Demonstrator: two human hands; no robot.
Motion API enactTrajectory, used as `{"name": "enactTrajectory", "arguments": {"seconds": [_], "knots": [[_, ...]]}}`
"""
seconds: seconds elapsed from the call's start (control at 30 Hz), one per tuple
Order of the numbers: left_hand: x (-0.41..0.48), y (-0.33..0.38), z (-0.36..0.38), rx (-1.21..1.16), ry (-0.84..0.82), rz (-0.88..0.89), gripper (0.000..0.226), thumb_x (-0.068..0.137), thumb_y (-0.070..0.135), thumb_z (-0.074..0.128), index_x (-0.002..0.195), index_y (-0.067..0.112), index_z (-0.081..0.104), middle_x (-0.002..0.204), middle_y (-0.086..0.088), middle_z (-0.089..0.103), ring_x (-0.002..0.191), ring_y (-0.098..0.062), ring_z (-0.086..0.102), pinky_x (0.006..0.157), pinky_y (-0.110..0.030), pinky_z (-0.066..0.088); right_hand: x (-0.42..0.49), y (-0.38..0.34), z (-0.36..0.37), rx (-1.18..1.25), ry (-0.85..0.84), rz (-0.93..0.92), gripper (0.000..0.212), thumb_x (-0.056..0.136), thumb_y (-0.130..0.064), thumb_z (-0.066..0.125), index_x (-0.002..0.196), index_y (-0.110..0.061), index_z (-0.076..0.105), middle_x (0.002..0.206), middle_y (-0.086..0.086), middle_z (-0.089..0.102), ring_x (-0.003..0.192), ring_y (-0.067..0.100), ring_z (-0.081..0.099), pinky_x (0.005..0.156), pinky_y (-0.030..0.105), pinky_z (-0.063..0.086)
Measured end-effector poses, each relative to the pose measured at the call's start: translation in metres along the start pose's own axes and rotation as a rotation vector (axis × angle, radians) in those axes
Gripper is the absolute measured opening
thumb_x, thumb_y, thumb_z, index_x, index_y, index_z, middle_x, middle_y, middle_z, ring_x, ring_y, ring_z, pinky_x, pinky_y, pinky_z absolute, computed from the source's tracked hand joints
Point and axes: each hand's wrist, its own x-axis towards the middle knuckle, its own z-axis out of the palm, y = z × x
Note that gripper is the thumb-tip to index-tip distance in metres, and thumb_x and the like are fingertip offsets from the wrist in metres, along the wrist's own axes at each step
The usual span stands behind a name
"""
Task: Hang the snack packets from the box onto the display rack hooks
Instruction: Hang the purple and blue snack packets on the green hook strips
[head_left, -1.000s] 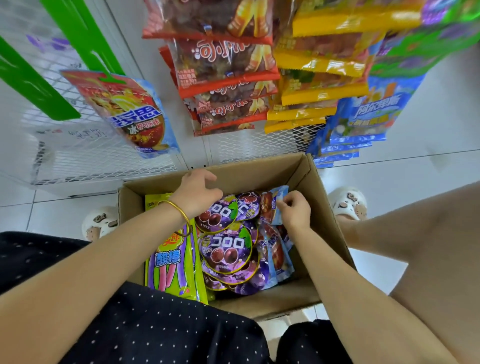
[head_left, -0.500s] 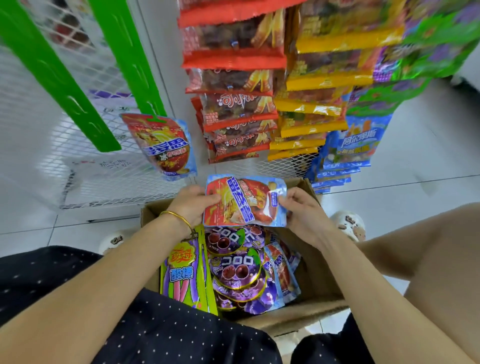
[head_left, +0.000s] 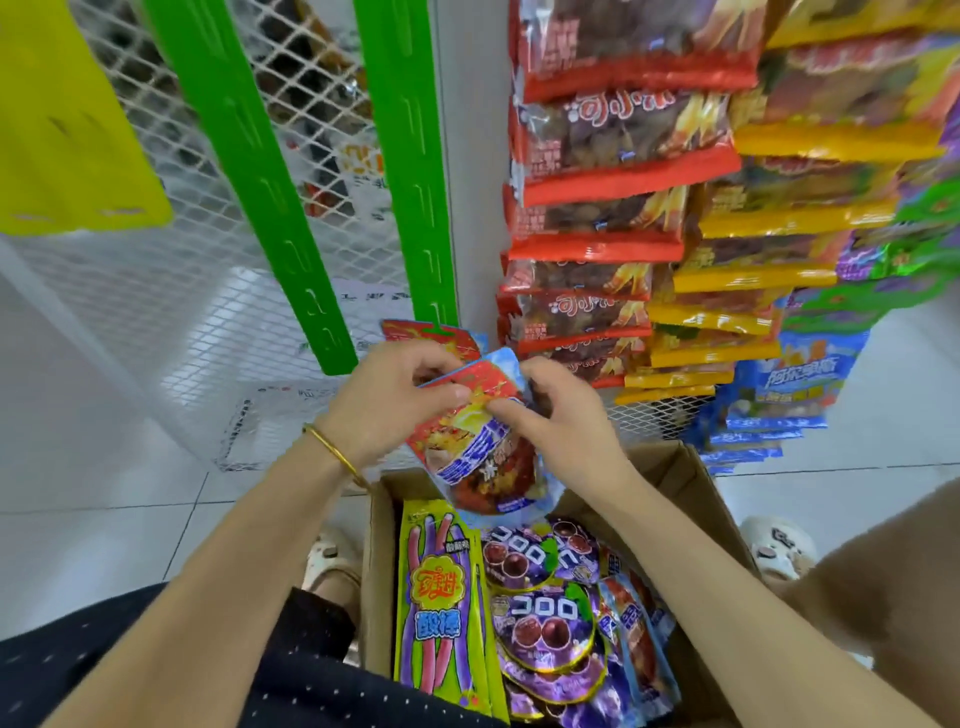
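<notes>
A red and blue snack packet hangs upright above the cardboard box. My left hand pinches its top edge from the left. My right hand pinches the same top edge from the right. Just behind my hands, a matching red and blue packet hangs at the foot of a green hook strip. In the box lie a yellow-green packet, purple round packets and more red and blue packets.
A second green strip and a yellow strip hang on the white mesh rack. To the right hang rows of red packets, yellow packets and blue packets. White tiled floor surrounds the box.
Both hands lifted a red and blue packet out of the box and raised it toward the green strip. The packet turned from lying sideways to hanging upright, and the view tilted up.
</notes>
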Motion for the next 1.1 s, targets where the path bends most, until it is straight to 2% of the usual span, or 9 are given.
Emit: {"name": "enactTrajectory", "arguments": {"seconds": [0.1,0.17,0.23,0.3,0.4,0.5,0.73,0.9,1.1], "knots": [[0.010,0.012,-0.028,-0.112,0.194,0.047,0.013,0.080,0.007,0.069,0.083,0.019,0.065,0.078,0.008,0.064,0.065,0.007,0.058,0.065,-0.008,0.048,0.015,-0.024,0.002,0.050,0.128,-0.070,0.018,0.084,-0.012,0.067,0.093,-0.020,0.053,0.083,-0.015,0.059,0.077,-0.002,0.057,0.070,0.022,0.048],[0.026,0.015,-0.047,-0.136,0.410,0.080,0.021,0.083,0.013,0.066,0.103,0.013,0.061,0.093,0.002,0.063,0.076,0.002,0.058,0.075,-0.015,0.049,0.024,-0.037,0.005,0.081,0.233,-0.131,0.037,0.082,-0.007,0.068,0.105,-0.025,0.045,0.090,-0.028,0.057,0.085,-0.011,0.056,0.077,0.016,0.047],[0.044,0.016,-0.059,-0.119,0.513,0.083,0.031,0.086,0.017,0.063,0.114,0.008,0.055,0.104,-0.004,0.060,0.088,-0.010,0.057,0.081,-0.027,0.050,0.032,-0.045,0.011,0.092,0.300,-0.173,0.050,0.081,-0.004,0.069,0.108,-0.033,0.038,0.098,-0.020,0.056,0.090,-0.005,0.058,0.083,0.022,0.049],[0.058,0.019,-0.062,-0.097,0.472,0.073,0.028,0.089,0.021,0.060,0.109,0.003,0.056,0.098,-0.009,0.061,0.086,-0.014,0.059,0.076,-0.025,0.050,0.040,-0.048,0.021,0.065,0.334,-0.199,0.049,0.082,-0.001,0.066,0.102,-0.036,0.038,0.097,-0.009,0.057,0.085,0.001,0.058,0.082,0.023,0.048],[0.068,0.021,-0.056,0.005,0.390,0.097,0.030,0.090,0.024,0.058,0.074,-0.001,0.056,0.061,-0.005,0.045,0.050,0.002,0.038,0.049,-0.013,0.030,0.051,-0.045,0.034,-0.119,0.444,-0.320,0.028,0.084,0.004,0.056,0.107,-0.012,0.055,0.100,-0.005,0.056,0.089,0.004,0.050,0.083,0.008,0.036],[0.071,0.018,-0.053,-0.018,0.371,0.081,0.042,0.089,0.027,0.059,0.055,0.012,0.039,0.053,0.000,0.030,0.044,-0.003,0.027,0.043,-0.016,0.023,0.058,-0.041,0.043,-0.192,0.462,-0.273,0.035,0.085,0.005,0.051,0.117,-0.008,0.059,0.104,0.011,0.058,0.092,0.010,0.047,0.077,0.016,0.036],[0.074,0.016,-0.055,-0.051,0.313,0.052,0.044,0.091,0.032,0.055,0.077,-0.009,0.052,0.070,-0.010,0.044,0.063,-0.015,0.037,0.055,-0.027,0.028,0.063,-0.038,0.053,-0.211,0.493,-0.213,0.036,0.091,-0.003,0.048,0.125,-0.011,0.057,0.108,0.013,0.055,0.092,0.024,0.056,0.077,0.024,0.039],[0.072,0.010,-0.051,-0.045,0.294,0.019,0.041,0.093,0.033,0.053,0.061,0.009,0.043,0.057,-0.005,0.035,0.048,-0.009,0.033,0.045,-0.019,0.025,0.060,-0.027,0.050,-0.227,0.397,-0.181,0.034,0.093,-0.006,0.049,0.126,-0.014,0.055,0.115,0.010,0.054,0.096,0.025,0.056,0.081,0.036,0.046],[0.059,0.000,-0.039,-0.052,0.328,0.071,0.036,0.094,0.017,0.052,0.058,0.017,0.045,0.054,0.004,0.036,0.043,0.002,0.035,0.045,-0.010,0.028,0.053,-0.016,0.047,-0.283,0.325,-0.206,0.039,0.088,-0.004,0.048,0.125,-0.013,0.053,0.111,0.012,0.052,0.087,0.033,0.058,0.069,0.048,0.051]]}}
